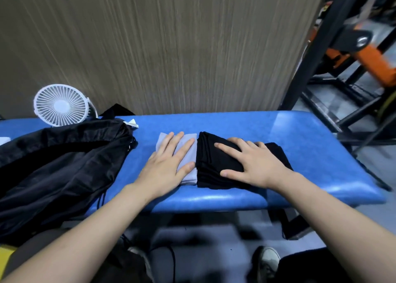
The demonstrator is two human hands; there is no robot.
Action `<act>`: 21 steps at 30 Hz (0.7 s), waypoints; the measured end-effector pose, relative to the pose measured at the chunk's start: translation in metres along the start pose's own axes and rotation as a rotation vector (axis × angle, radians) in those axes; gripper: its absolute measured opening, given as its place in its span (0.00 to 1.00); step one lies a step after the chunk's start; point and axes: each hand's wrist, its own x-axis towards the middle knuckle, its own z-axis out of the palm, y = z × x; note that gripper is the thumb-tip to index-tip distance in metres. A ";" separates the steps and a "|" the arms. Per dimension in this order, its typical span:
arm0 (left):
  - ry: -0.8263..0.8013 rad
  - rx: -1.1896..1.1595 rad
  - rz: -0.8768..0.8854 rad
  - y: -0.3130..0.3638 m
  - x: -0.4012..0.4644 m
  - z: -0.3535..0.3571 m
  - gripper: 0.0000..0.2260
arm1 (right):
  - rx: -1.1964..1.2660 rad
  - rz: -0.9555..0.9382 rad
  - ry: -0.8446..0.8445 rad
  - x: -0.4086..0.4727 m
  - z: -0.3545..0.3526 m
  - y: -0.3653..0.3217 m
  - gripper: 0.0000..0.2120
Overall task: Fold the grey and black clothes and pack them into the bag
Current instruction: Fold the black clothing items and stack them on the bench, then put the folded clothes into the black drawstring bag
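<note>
A folded grey garment (189,152) lies on the blue padded bench (300,154), with a folded black garment (212,160) touching its right side. My left hand (167,165) rests flat on the grey one, fingers spread. Over the black garment my right hand (255,165) lies flat too, fingers spread and pointing left. Neither hand grips anything. A black bag (64,165) lies slumped on the left part of the bench, its cords hanging over the front edge.
A small white fan (61,105) stands at the back left by the wood-grain wall. Black and orange metal frames (353,53) stand to the right of the bench. My shoes (269,261) and a cable show on the floor below.
</note>
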 end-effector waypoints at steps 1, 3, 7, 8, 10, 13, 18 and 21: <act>-0.008 -0.001 0.004 0.006 0.004 0.001 0.31 | 0.002 0.008 -0.001 -0.003 0.000 0.006 0.38; -0.012 0.003 0.013 0.017 0.012 0.005 0.32 | 0.007 0.025 -0.007 -0.010 0.000 0.019 0.38; -0.011 -0.004 0.025 0.040 0.028 0.011 0.35 | 0.009 0.055 -0.013 -0.022 0.001 0.044 0.38; -0.009 -0.007 0.029 0.046 0.031 0.013 0.35 | 0.013 0.060 -0.016 -0.025 0.001 0.051 0.37; -0.004 -0.005 0.043 0.058 0.039 0.017 0.34 | 0.026 0.068 -0.022 -0.032 0.002 0.064 0.37; -0.009 -0.002 0.060 0.078 0.047 0.021 0.31 | 0.059 0.080 -0.029 -0.043 0.001 0.085 0.37; -0.023 -0.005 0.074 0.108 0.059 0.028 0.29 | 0.107 0.117 -0.053 -0.058 -0.001 0.114 0.38; -0.030 -0.005 0.072 0.121 0.064 0.029 0.29 | 0.115 0.134 -0.048 -0.065 -0.002 0.125 0.38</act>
